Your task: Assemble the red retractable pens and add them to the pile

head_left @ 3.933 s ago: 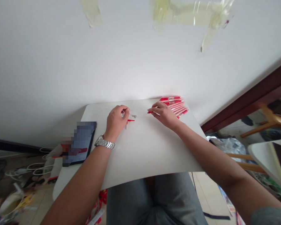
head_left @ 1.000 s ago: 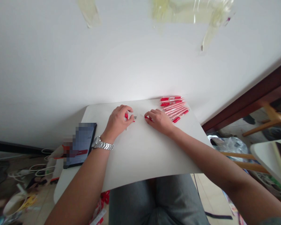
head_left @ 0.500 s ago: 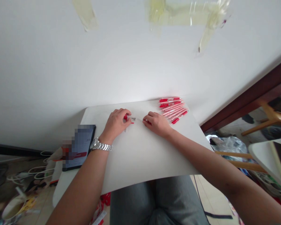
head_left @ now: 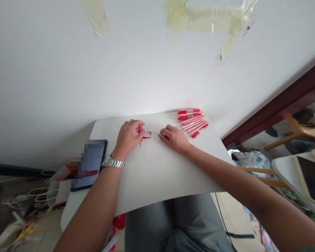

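My left hand (head_left: 130, 135) rests at the left of the white table (head_left: 152, 171), thumb and forefinger curved apart. Small red pen parts (head_left: 139, 129) lie by its fingertips; I see no firm grip on them. A thin red piece (head_left: 146, 138) lies just below the thumb, and a short pale tube (head_left: 141, 144) is beside it. Tiny grey metal pieces (head_left: 149, 132) sit between the hands. My right hand (head_left: 175, 139) is closed round a red pen part (head_left: 163, 135), mostly hidden by the fingers; a pale tip pokes out to the left.
A fan of red and pink pens (head_left: 193, 120) lies at the table's back right. At the left edge is a tablet (head_left: 90, 168). The wall (head_left: 136, 70) rises behind the table. A chair with a phone-like dark slab (head_left: 311, 178) stands right.
My left hand has shifted slightly left, and its thumb has drawn back, showing more of the thin red piece. My right hand has barely moved. The view has turned a little.
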The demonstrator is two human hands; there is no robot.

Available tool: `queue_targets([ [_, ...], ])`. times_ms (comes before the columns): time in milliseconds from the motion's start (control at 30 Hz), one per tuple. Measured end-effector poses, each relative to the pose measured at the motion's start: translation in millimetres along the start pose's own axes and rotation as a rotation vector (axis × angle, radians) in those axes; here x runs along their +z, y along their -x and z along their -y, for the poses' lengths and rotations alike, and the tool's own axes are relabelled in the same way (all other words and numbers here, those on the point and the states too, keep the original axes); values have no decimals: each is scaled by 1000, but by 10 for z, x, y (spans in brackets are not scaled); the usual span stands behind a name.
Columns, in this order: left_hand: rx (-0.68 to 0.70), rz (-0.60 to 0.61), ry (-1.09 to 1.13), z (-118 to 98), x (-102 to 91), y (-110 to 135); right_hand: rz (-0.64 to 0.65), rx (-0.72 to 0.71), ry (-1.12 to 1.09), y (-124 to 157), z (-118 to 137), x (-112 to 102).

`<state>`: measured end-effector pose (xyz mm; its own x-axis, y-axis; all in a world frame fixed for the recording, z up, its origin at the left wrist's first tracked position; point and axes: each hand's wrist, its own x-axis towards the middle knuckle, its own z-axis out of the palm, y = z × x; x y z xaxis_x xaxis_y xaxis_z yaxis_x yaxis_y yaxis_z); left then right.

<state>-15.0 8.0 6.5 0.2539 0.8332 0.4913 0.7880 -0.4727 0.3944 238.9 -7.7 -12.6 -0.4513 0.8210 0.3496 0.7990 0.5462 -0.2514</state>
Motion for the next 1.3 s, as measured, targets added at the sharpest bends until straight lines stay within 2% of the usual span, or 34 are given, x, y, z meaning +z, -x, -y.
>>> queue_targets([
  [200,-249,-167,94,52,13,3,-13,26,-30,5,-19,12],
  [400,-399,-232,87,107,40,-3,-35,80,-59,-7,-10,20],
  [900,-495,-189,43,98,62,9,-91,158,-289,-25,-70,-10],
  [1033,-491,-173,-31,73,75,14,-99,145,-302,-16,-83,-1],
  [1300,-489,-154,-55,68,84,9,-20,62,-274,20,-62,-32],
])
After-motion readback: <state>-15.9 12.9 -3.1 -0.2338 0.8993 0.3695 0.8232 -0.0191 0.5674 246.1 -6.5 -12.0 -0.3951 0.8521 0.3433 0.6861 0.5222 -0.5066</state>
